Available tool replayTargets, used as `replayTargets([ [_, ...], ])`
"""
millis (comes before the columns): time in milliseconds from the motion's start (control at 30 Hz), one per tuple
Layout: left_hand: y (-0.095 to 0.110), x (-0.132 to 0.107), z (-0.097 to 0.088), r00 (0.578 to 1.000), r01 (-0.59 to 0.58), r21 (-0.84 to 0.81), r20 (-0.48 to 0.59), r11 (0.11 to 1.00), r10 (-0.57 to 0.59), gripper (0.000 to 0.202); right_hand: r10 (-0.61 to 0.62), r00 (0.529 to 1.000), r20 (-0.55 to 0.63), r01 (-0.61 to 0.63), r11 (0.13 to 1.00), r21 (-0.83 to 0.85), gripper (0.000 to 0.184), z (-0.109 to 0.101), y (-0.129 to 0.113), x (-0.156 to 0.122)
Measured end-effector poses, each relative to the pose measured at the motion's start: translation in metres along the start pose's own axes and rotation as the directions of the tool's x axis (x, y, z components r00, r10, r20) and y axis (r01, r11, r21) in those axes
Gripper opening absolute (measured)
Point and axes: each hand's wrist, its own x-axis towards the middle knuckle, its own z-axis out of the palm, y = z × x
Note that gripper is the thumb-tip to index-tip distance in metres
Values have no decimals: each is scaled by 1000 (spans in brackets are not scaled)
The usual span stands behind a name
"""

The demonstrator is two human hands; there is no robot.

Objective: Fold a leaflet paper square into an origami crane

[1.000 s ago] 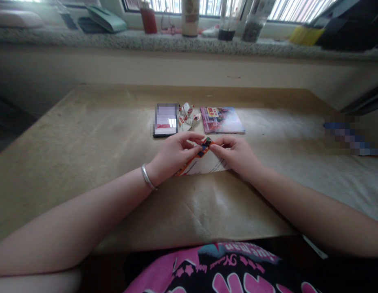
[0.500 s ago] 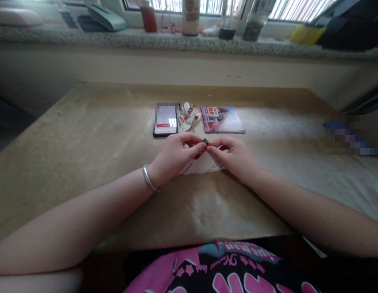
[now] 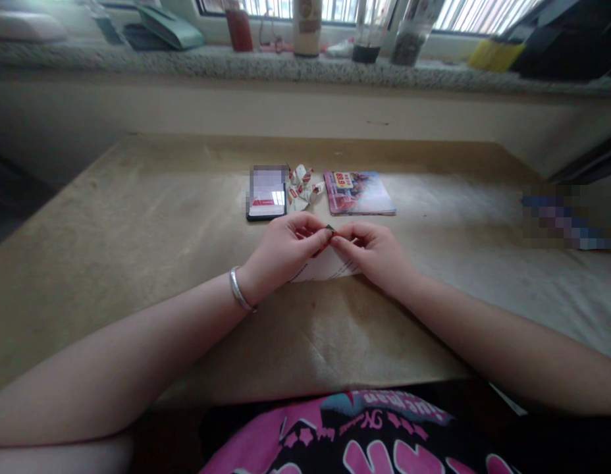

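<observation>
My left hand [image 3: 290, 245], with a silver bangle at the wrist, pinches a small folded bit of printed paper [image 3: 330, 228] between thumb and fingers. The fingertips of my right hand [image 3: 377, 253] close on the same paper from the other side and nearly touch the left ones. Only a dark, partly orange edge shows between them. Below the hands spreads a white sheet [image 3: 328, 267] with lines of print; whether it is one piece with the folded bit, I cannot tell. Fingers cover most of the fold.
Beyond my hands lie a phone [image 3: 267, 191], crumpled paper scraps [image 3: 303, 189] and a colourful booklet [image 3: 359, 193] on the tan-covered table [image 3: 137, 263]. A blurred strip-like item [image 3: 567, 220] is at the right. Bottles and other items stand on the stone windowsill [image 3: 266, 71].
Less of the green and orange paper shows between my fingertips now. Both hands stay in nearly the same place, and the objects on the table have not moved.
</observation>
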Motion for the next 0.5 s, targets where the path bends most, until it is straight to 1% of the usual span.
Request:
replayTargets([
  [100,1,1,-1,1000,20,-36,-16,999,-21,20,-18,999,31,20,997,-69,25,-1,-1,-1],
  [200,1,1,-3,998,5,-37,-67,999,-7,21,-65,996,58,75,979,-190,23,-2,-1,-2],
  [267,0,1,-4,997,-14,-25,-74,1000,12,22,-83,993,83,102,964,-246,24,-2,-1,-3],
  [400,-2,0,-6,999,-44,-6,-32,999,43,23,-94,988,125,128,944,-304,27,-1,-2,-3],
  [500,-3,-2,-6,998,-64,-4,-5,998,64,23,-97,986,135,134,943,-303,28,0,-2,-4],
])
